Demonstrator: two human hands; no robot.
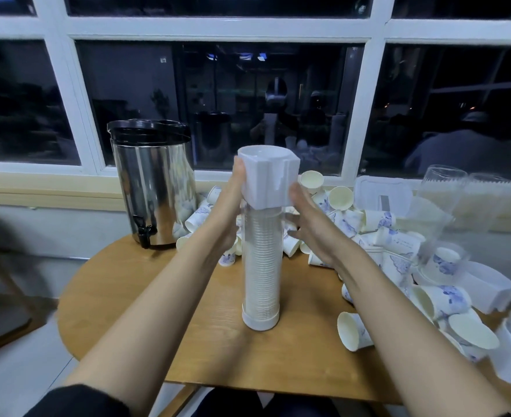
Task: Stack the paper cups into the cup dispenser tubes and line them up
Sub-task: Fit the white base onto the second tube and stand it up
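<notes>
- Fingers [238, 171] of the left hand [225, 212] lie straight against the left side of a white cap [267, 179]; the right hand [311, 230] sets its thumb on the cap's right edge, its other fingers loosely spread.
- That cap sits atop a clear tube [261, 245], upright on the desk [134, 281] and filled with stacked cups [261, 284].
- Loose cups [353, 329] lie heaped right and behind.
- Empty tubes [441, 188] stand far right, a steel urn [155, 185] back left.

The wooden table [146, 311] bears a steel urn [155, 188], an upright dispenser tube [260, 266] and scattered paper cups [353, 331].
</notes>
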